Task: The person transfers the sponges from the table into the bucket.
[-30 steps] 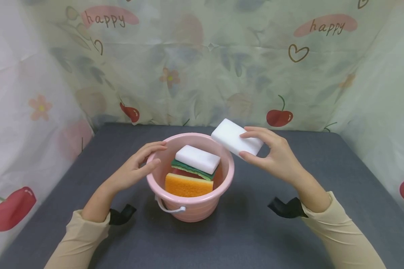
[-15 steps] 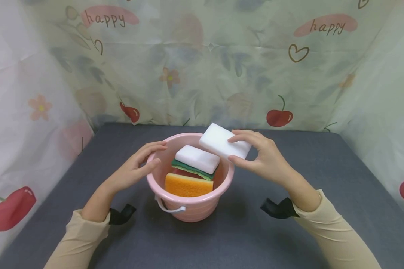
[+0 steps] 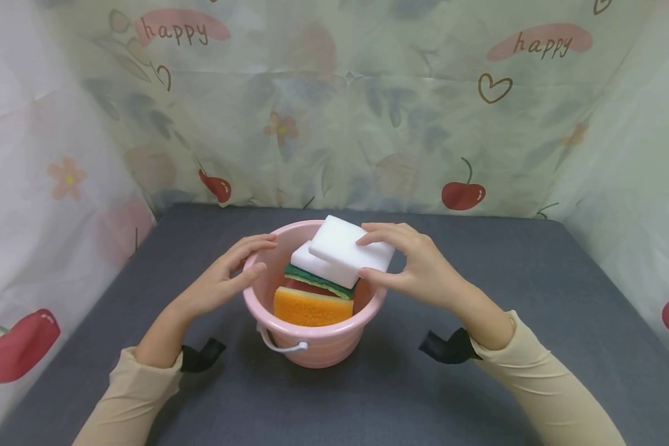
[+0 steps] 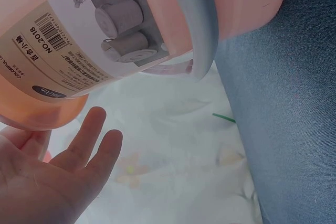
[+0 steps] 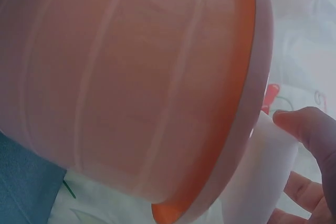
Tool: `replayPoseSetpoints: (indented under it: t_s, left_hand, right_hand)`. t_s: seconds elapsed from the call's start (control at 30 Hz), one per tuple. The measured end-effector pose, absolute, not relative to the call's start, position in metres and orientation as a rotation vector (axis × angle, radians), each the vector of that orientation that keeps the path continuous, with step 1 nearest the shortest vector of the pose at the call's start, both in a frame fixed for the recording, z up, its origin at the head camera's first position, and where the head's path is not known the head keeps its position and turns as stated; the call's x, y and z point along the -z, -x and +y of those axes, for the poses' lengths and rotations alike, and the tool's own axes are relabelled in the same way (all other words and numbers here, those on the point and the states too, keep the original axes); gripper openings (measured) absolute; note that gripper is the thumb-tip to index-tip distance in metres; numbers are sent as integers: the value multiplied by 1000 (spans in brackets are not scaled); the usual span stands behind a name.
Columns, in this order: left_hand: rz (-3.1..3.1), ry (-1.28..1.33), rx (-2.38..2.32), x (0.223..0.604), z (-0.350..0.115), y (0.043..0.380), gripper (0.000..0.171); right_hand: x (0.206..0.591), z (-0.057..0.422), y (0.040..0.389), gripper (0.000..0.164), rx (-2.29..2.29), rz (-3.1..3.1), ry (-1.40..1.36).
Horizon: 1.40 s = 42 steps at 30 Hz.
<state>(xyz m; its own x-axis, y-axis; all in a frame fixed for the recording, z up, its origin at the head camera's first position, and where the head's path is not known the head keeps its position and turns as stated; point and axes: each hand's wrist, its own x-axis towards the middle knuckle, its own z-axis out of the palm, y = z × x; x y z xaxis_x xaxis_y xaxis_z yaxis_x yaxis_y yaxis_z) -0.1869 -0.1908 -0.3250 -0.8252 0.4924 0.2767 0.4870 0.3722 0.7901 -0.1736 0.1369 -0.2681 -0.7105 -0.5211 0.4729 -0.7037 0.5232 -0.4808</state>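
Note:
My right hand (image 3: 418,266) pinches a white sponge block (image 3: 345,241) between thumb and fingers, tilted over the right side of a pink bucket (image 3: 323,354). It overlaps a second white sponge (image 3: 320,265) inside the bucket. Beneath that one shows a green-topped scouring sponge (image 3: 319,280), and an orange sponge (image 3: 313,308) stands nearer the front. On the bucket's left rim, the loosely extended fingers and thumb of my left hand (image 3: 220,282) rest. The right wrist view has the held sponge (image 5: 261,171) beside the rim.
The bucket stands on a dark grey table (image 3: 407,396), its pale handle (image 3: 281,349) hanging at the front left. A printed label (image 4: 58,56) is on its side. Patterned curtains (image 3: 345,136) close off the back and both sides. Black straps (image 3: 450,347) stick out at the wrists.
My right hand has carried the white sponge block left and slightly down, from beside the bucket to over its opening. My left hand and the bucket have stayed in place.

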Motion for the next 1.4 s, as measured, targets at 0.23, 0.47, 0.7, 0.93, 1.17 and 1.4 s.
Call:
replayPoseSetpoints:
  t_s: [0.23, 0.47, 0.7, 0.93, 1.17, 1.4]
  left_hand:
    - [2589, -917, -1500, 326, -191, 187, 39]
    - [2595, -909, -1496, 325, -191, 187, 39]
    - [2600, -914, -1497, 326, -191, 187, 38]
    - [2612, -890, -1490, 324, -191, 186, 39]
    - [2610, -908, -1498, 326, -191, 187, 38]
    - [2605, -907, -1505, 326, -191, 187, 38]
  right_hand:
    - [268, 129, 172, 37, -987, -2519, -1098]
    - [272, 121, 171, 37, -973, -2535, -1160]
    - [275, 114, 172, 36, -961, -2484, -1254]
    - [279, 107, 173, 34, -938, -2456, -1340]
    - [281, 103, 174, 35, -916, -2453, -1401]
    - [281, 99, 172, 34, -927, -2469, -1424]
